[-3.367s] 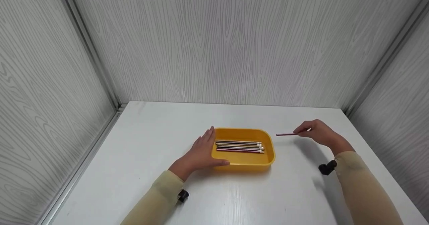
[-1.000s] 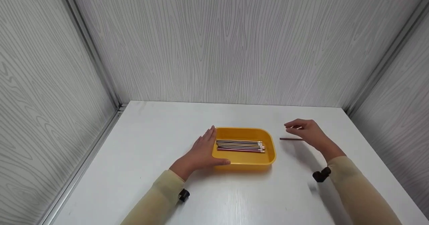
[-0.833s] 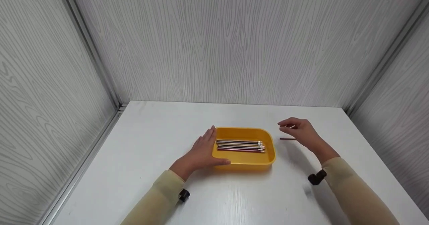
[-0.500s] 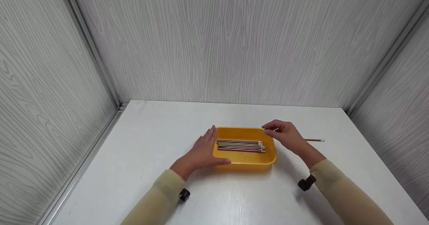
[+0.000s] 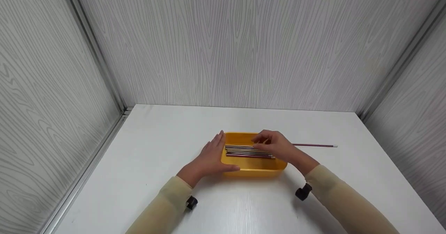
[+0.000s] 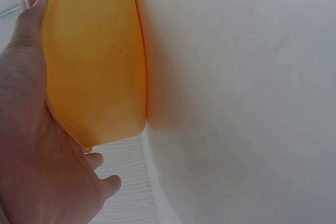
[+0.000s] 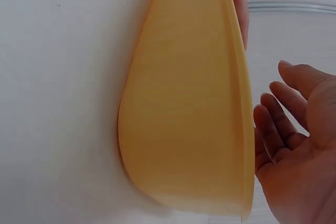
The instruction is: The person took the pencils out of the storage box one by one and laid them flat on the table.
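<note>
A yellow plastic tray (image 5: 258, 173) stands on the table with several pencils (image 5: 244, 152) lying side by side in it. My left hand (image 5: 206, 161) rests against the tray's left end, fingers straight along the rim and thumb stretched over the front edge. Above the pencils hovers my right hand (image 5: 275, 146), its fingers loosely bent. In the right wrist view that same hand (image 7: 299, 135) shows nothing between thumb and fingers, just over the tray's rim. To the right of the tray, one dark red pencil (image 5: 315, 145) with a white eraser end lies on the table, partly hidden by the right hand.
The white table (image 5: 156, 192) is enclosed by pale wood-grain panels (image 5: 237, 46) at the back and sides. Black wrist cameras sit under both sleeves, the right one (image 5: 304, 192) in front of the tray's right corner.
The right hand, which held a pencil right of the tray, has let it go on the table and moved left over the tray. The left hand has stayed in place.
</note>
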`<state>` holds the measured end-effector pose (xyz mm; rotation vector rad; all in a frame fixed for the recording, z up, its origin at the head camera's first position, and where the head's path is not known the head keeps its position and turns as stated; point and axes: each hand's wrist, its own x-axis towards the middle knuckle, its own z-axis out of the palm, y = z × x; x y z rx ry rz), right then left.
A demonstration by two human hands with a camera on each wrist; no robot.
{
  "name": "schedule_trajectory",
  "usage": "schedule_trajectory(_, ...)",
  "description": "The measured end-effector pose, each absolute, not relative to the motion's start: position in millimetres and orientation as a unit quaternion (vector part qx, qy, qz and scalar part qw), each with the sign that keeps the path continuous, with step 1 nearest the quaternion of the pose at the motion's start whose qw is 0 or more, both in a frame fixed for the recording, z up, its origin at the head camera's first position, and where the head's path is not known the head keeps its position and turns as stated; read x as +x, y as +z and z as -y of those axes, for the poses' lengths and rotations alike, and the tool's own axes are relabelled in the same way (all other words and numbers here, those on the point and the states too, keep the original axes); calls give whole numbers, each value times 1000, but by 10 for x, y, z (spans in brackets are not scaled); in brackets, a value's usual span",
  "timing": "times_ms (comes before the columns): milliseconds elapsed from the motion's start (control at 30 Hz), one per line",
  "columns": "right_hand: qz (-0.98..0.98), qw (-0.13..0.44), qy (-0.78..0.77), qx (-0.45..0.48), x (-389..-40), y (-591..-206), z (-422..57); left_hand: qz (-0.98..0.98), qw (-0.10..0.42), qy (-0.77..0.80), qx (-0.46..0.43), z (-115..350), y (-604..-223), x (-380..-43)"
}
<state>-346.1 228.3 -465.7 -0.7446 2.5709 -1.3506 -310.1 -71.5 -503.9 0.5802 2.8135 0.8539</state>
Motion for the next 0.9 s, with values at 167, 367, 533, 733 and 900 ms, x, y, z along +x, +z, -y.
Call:
schedule_trajectory(167, -860, 87, -434, -253, -3485, -4710, -2147, -935, 72, 284, 198, 724, -5041, -3106)
schedule_trajectory(367, -869, 99, -406, -265, -3492, -4783, -2005, -935, 67, 283, 202, 730, -5039, -3103)
schedule_trajectory(533, -880, 118, -388, -248, -3500, -4850, -1944, -935, 68, 283, 203, 733, -5052, -3108)
schedule_trajectory(733, -887, 128, -375, -239, -3502, -4909, -1912, -935, 69, 282, 203, 735, -5057, -3109)
schedule_trajectory(900, -881, 125, -374, -260, -3494, -4946, -1906, -934, 71, 286, 203, 741, -5052, -3109)
